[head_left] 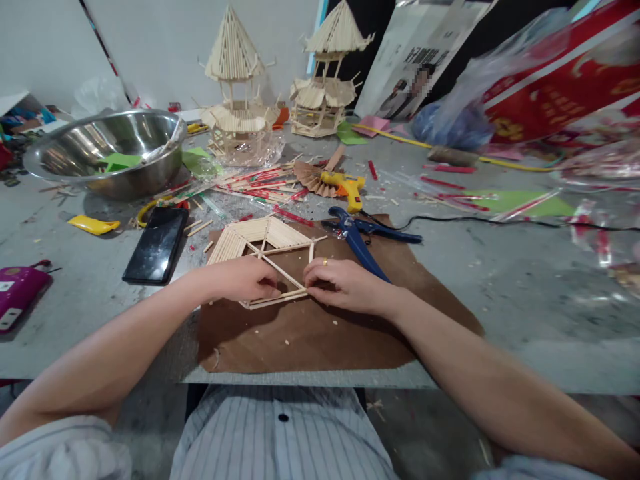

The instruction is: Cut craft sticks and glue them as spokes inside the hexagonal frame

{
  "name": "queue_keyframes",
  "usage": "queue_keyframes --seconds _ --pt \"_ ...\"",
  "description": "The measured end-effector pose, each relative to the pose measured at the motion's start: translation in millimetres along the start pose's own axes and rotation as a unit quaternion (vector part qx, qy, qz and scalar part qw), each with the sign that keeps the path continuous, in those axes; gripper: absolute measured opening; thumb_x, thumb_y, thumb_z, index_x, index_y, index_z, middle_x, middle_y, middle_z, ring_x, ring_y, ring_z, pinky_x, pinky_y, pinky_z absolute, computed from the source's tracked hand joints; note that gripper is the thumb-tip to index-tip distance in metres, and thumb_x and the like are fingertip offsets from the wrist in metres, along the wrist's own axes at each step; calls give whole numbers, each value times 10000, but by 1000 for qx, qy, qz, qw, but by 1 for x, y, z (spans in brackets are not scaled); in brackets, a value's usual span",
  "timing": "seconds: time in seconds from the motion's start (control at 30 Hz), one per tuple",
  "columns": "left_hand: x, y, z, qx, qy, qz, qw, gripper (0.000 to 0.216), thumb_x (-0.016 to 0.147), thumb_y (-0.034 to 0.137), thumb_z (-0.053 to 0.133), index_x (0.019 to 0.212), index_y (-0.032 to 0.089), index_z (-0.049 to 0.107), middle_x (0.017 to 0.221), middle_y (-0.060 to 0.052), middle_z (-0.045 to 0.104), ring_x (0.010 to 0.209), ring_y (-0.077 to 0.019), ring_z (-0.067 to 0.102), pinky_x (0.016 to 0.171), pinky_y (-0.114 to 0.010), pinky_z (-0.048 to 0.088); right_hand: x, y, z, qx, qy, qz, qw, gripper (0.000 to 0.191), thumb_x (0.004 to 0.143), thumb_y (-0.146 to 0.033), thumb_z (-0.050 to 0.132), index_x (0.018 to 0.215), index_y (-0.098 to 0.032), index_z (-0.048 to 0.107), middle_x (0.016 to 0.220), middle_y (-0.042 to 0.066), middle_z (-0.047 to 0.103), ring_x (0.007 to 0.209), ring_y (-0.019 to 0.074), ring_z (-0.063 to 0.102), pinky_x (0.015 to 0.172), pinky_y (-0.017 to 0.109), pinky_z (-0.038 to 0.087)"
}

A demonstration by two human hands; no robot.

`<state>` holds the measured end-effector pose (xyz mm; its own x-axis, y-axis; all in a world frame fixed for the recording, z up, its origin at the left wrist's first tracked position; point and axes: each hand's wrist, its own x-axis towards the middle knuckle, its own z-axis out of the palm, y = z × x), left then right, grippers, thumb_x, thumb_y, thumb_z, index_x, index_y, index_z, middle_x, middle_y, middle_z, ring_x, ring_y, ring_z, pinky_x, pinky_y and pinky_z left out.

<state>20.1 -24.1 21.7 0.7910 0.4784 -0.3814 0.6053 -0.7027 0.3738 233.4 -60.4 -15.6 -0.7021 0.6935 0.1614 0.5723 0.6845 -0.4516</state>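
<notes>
A hexagonal frame of thin wooden sticks [283, 270] lies on a brown sheet [310, 340]. Its far and left sections are filled with rows of sticks; the near sections are open between the spokes. Along the near edge lies a wooden stick [291, 294]. My left hand [247, 279] is closed over the frame's near-left part, its fingertips on this stick. At the stick's right end, by the frame's corner, my right hand [347, 285] is closed in a pinch. My fingers partly hide the contact points.
Blue cutters [357, 240] and a yellow glue gun [347, 190] lie beyond my right hand. A phone [156, 245] and a metal bowl [110, 150] are on the left. Behind stand two stick pagodas [235, 60], with scattered red-tipped sticks [260, 183] before them.
</notes>
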Motion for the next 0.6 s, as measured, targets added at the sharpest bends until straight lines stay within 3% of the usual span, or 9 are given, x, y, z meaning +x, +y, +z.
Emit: queue_keyframes --seconds 0.1,0.2,0.27,0.6 --pt "0 6 4 55 46 -26 997 285 801 352 385 878 199 614 811 -33 650 671 -135 559 561 -225 356 0 0 1 -16 21 1 1000 120 798 -228 439 775 -171 542 852 64 581 752 127 543 670 245 421" --pt "0 17 11 130 138 -72 979 369 827 418 316 847 188 604 803 -66 643 740 -184 574 597 -264 381 0 0 2 -13 68 -7 998 94 793 -217 447 772 -170 526 839 63 577 753 124 543 655 232 426" --pt "1 24 15 167 174 -56 969 364 836 400 304 799 174 588 787 -71 637 796 -213 575 612 -281 395 0 -2 3 -10 108 -18 994 73 789 -203 453 777 -170 518 825 62 578 763 124 543 658 227 430" --pt "1 36 26 218 197 -81 952 311 855 254 253 831 147 544 762 -92 614 673 -217 602 530 -292 409 4 -9 11 -33 177 -20 983 77 797 -212 450 813 -169 511 835 81 594 809 144 551 698 251 454"
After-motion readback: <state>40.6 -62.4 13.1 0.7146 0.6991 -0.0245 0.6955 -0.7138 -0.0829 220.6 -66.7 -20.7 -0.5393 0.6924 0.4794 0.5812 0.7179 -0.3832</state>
